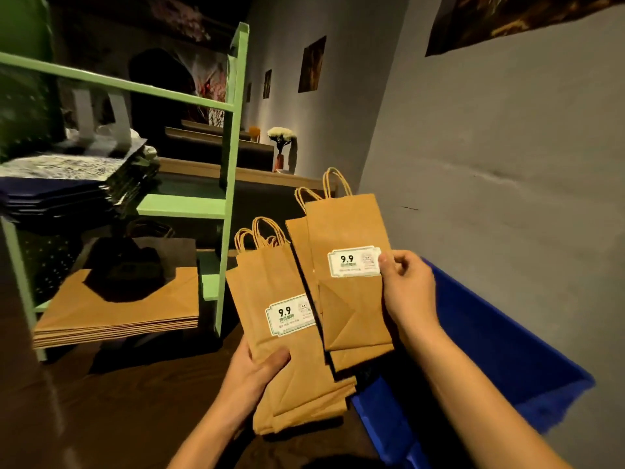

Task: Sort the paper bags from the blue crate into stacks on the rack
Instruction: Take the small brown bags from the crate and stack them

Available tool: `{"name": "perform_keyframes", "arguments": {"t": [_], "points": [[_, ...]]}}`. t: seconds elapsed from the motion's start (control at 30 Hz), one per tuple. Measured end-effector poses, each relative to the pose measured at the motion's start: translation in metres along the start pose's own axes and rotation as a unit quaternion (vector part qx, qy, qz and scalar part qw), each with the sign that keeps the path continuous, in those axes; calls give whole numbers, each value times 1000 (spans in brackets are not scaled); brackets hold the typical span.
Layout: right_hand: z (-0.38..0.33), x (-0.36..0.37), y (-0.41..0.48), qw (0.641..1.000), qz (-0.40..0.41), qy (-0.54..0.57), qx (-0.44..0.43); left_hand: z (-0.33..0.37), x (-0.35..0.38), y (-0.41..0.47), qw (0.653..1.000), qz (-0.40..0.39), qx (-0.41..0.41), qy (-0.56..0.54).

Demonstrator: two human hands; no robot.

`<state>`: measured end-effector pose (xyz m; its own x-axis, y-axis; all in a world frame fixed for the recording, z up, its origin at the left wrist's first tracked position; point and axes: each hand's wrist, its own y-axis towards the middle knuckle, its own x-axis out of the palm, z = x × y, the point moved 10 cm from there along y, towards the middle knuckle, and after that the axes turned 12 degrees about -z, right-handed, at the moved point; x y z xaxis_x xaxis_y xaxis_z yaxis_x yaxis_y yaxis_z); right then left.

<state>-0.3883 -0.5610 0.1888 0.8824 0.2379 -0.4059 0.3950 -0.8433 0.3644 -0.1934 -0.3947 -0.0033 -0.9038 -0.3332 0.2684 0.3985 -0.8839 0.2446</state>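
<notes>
Two bare arms reach forward, both hands gripping.
The left forearm comes up from the bottom edge. The left hand (pixel 258 370) sits low and central, its thumb laid across the front of the left bag bundle (pixel 267 282), fingers hidden behind it. The right forearm reaches in from lower right. The right hand (pixel 407 286) is higher, thumb pinching the right edge of the right bag bundle (pixel 348 228), fingers curled behind.

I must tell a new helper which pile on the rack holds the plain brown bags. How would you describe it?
Look at the green rack on the left. On its lower shelf, under the dark patterned bags, lies a flat stack of brown bags. Unlike the held bags, it shows no white label on top.
</notes>
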Motion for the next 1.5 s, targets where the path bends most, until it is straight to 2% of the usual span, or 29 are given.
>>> {"name": "perform_keyframes", "arguments": {"t": [0.13, 0.3, 0.43, 0.53, 0.67, 0.83, 1.07, 1.2, 1.3, 1.37, 1.43, 1.5], "points": [[23, 41, -40, 1000, 5, -15, 2, 19, 1, -14, 1000, 10, 20, 16], [61, 90, -72, 997, -33, 58, 26, 35, 2, -26, 996, -17, 11, 86], [77, 75, -68, 991, 20, 120, 65, 22, -20, -31, 997, -2, -15, 79], [66, 49, -68, 989, 55, 136, 33, 9, -36, -32, 995, 3, -25, 102], [76, 63, -83, 990, 14, 143, 5, -1, -48, -32, 989, 1, -33, 144], [122, 98, -104, 985, -8, 164, 49, -3, -51, -38, 982, -15, -32, 187], [158, 131, -109, 948, -104, 282, 107, -8, -66, -49, 968, -34, -28, 248], [156, 138, -110, 931, -182, 300, 104, -5, -67, -53, 961, -32, -20, 275], [151, 122, -105, 923, -162, 338, 90, -1, -63, -54, 957, -34, -8, 286], [150, 107, -101, 899, -134, 408, 81, 3, -64, -55, 956, -23, 3, 293], [141, 104, -103, 884, -155, 436, 64, 6, -66, -55, 955, -13, 8, 296], [142, 113, -108, 909, -179, 372, 61, 5, -66, -55, 955, -2, 7, 295]]}}
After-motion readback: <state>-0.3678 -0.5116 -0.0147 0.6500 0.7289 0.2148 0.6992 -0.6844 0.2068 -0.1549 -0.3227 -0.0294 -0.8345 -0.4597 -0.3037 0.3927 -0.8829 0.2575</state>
